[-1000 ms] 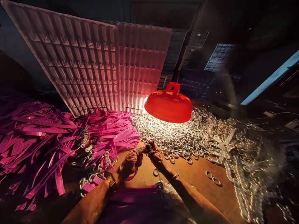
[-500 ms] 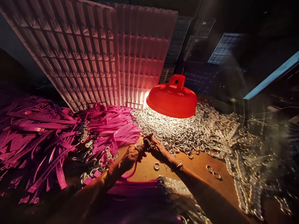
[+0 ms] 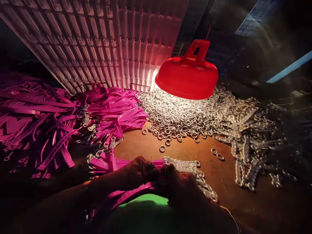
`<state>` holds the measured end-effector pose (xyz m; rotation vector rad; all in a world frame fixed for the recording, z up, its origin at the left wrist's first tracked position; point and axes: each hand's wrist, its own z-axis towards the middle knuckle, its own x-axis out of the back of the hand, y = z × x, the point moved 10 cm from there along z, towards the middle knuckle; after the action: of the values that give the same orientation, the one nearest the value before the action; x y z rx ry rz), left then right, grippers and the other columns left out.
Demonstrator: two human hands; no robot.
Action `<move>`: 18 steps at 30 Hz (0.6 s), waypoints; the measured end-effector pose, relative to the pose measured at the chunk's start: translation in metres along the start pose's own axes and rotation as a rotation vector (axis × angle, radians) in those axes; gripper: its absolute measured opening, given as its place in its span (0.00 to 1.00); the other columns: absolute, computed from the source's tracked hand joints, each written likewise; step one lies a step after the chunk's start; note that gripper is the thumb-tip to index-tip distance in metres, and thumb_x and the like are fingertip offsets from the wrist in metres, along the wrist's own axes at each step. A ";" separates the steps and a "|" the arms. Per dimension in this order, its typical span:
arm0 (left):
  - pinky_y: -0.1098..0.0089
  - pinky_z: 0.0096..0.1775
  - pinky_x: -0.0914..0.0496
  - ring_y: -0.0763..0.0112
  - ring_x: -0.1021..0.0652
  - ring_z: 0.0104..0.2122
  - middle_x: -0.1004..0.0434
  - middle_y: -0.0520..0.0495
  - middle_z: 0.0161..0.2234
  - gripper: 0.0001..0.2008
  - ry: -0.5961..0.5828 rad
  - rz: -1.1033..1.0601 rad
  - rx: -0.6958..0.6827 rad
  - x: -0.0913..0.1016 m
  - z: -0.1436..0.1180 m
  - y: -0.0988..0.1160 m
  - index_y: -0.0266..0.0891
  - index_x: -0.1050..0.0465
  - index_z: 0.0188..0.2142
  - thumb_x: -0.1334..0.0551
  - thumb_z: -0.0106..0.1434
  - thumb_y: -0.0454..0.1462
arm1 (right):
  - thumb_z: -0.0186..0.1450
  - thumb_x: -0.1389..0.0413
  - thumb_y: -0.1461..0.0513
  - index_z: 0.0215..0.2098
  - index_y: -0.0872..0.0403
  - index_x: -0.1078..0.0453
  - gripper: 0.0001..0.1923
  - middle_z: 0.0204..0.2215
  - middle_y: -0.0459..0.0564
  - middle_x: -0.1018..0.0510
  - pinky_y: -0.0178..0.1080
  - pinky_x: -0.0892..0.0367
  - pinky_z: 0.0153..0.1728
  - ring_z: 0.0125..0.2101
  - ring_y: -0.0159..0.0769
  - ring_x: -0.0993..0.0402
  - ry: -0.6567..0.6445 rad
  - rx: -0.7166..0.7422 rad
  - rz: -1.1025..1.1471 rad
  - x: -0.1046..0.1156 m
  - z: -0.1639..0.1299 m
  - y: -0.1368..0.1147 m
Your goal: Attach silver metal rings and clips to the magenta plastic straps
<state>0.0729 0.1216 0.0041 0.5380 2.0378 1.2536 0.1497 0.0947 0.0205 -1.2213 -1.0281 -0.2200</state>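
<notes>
My left hand (image 3: 140, 169) and my right hand (image 3: 176, 185) meet at the near edge of the wooden table (image 3: 180, 156), in shadow. Both are closed around the end of a pink strap (image 3: 131, 195) that runs back to the left under my left forearm. Just beyond my hands lies a small bundle of pink straps with metal clips (image 3: 182, 165). What sits between my fingertips is too dark to make out.
A red lamp shade (image 3: 187, 76) hangs low over a heap of metal rings (image 3: 180, 113). Pink straps (image 3: 48, 123) are piled at the left; metal clips (image 3: 251, 143) spread at the right. A ribbed plastic panel (image 3: 97, 42) leans at the back. Loose rings (image 3: 162, 149) dot the table.
My hands have drawn back from the ring heap toward my body, with the strap. The camera has tilted down, so the lamp sits higher in view.
</notes>
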 end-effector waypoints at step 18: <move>0.76 0.21 0.46 0.81 0.38 0.18 0.41 0.53 0.18 0.24 0.077 -0.314 0.134 -0.020 -0.020 -0.053 0.32 0.36 0.20 0.34 0.51 0.51 | 0.57 0.49 0.69 0.38 0.54 0.47 0.13 0.24 0.41 0.35 0.29 0.54 0.18 0.20 0.24 0.46 -0.306 -0.085 0.311 -0.049 -0.006 -0.006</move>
<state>0.0726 0.0726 -0.0302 0.2194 2.1802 0.9693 0.1217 0.0695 -0.0121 -1.5045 -1.0801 0.1717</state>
